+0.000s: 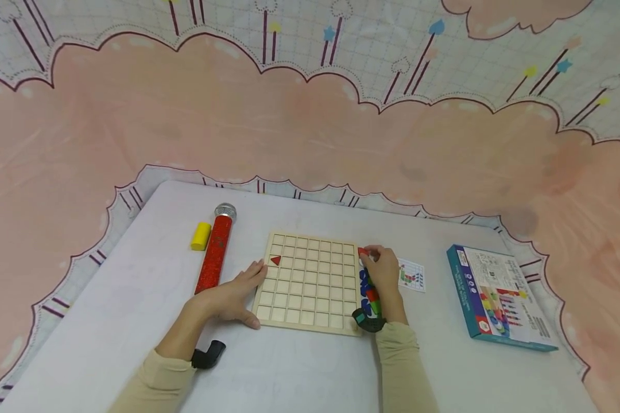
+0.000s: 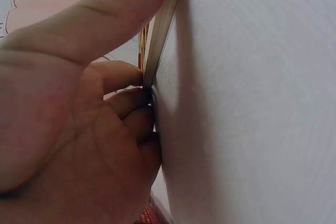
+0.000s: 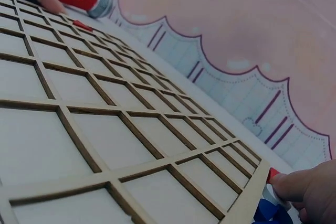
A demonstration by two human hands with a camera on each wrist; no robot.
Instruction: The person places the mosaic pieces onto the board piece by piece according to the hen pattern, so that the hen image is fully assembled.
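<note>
Head view: the board (image 1: 310, 281) is set between the two hands. Left hand (image 1: 235, 297) is laid along its left edge, thumb spread apart from the fingers, nothing clamped. Red triangle (image 1: 275, 260) is seated in a cell just beyond the left fingertips. Microphone (image 1: 216, 252) is placed to the left of that hand, yellow cylinder (image 1: 201, 236) past it. Right hand (image 1: 384, 269) is bent over the coloured pieces (image 1: 372, 295) along the board's right edge. Card (image 1: 412, 275) is located just right of that hand, box (image 1: 506, 298) well apart to the right.

Left wrist view: board edge is met by the fingers; the lower fingers are rested close to the tabletop.

Right wrist view: a red piece (image 3: 272, 174) is touched by a right fingertip, by the board's corner. Blue pieces (image 3: 270, 212) are seen just below. Whether anything is pinched cannot be told; the far side is hidden.
</note>
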